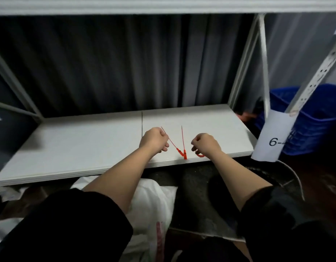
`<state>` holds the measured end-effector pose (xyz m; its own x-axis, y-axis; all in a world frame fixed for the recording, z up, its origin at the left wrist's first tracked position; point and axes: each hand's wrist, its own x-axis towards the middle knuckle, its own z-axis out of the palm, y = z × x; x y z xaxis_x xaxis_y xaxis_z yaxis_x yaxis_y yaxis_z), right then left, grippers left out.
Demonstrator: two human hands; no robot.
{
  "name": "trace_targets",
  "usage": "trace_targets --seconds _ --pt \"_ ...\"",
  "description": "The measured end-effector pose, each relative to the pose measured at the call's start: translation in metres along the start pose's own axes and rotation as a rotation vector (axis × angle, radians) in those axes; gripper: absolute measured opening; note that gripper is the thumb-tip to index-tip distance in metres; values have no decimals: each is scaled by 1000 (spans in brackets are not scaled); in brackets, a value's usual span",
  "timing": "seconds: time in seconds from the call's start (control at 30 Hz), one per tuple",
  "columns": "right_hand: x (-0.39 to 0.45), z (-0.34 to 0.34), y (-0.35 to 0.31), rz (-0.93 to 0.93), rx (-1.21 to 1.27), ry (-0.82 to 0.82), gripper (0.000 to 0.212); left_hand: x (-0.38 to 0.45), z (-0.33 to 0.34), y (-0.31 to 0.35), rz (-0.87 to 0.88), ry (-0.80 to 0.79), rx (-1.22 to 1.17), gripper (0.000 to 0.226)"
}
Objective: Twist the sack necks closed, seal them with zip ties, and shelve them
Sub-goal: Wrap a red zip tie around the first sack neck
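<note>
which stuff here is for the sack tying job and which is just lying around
For the job: red zip ties, white sack, white shelf board, left hand, right hand.

Just lying about: blue basket, paper label, dark curtain.

Right hand (206,143) curls over red piece (199,154) at shelf (88,144) front edge; most of piece hidden, kind unclear. Left hand (154,139) fingertips blurred, grip on red zip tie (172,143) not resolvable. Paper label (273,137) reads "6-", remainder covered. Blue basket (314,118) partly behind upright, contents unseen. White sack (152,205) neck hidden under forearm.
</note>
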<state>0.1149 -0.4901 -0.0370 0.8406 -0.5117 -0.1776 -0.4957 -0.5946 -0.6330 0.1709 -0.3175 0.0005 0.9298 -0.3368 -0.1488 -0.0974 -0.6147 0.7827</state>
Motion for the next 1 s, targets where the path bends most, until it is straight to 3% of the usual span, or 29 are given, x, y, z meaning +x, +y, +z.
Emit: trace_targets --seconds 0.3,0.43,0.57,0.73,1.0 --pt "94 90 66 89 -125 -49 23 82 61 -67 -95 -88 -51 15" --pt "122 133 87 51 -295 -100 48 106 75 -92 -111 -107 -64 15" --pt "141 164 96 93 -275 -127 60 120 84 -103 -112 -124 -55 14" --pt "154 173 106 100 -306 -54 55 123 91 -110 -98 -156 -45 13" --pt "144 177 112 -123 -505 76 32 124 88 -119 -101 -173 -7 15"
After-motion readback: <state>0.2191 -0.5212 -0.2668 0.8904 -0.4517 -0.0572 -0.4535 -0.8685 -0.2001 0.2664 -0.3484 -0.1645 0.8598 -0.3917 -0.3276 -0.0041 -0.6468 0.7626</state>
